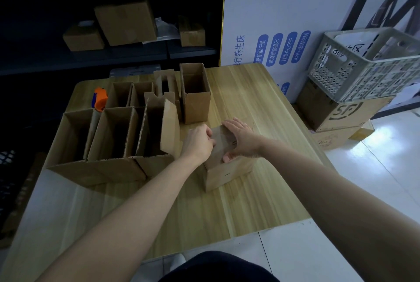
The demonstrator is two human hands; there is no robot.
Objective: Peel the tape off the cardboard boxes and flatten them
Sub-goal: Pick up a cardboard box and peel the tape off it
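A light wooden table (238, 202) with a striped grain fills most of the view, its far right corner close against a white printed wall panel (284, 20) bearing blue labels. On the table's middle right stands a small closed cardboard box (223, 173). The left hand (198, 142) is curled at the box's top left edge, its fingers bunched together as if pinching something there; what they pinch cannot be told. The right hand (241, 139) lies over the top, fingers pressed together and flat, thumb down the near side.

To the left a cluster of opened boxes (113, 136) stands with open tops, and a taller open box (196, 93) sits just behind the hands. An orange and blue tool (99, 98) lies near the table's far left corner.

Behind the table, dark shelving (109, 54) holds more cardboard boxes. On the right, a grey plastic crate (368, 65) rests on stacked cartons (341, 115) on the glossy white tiled floor (386, 168).
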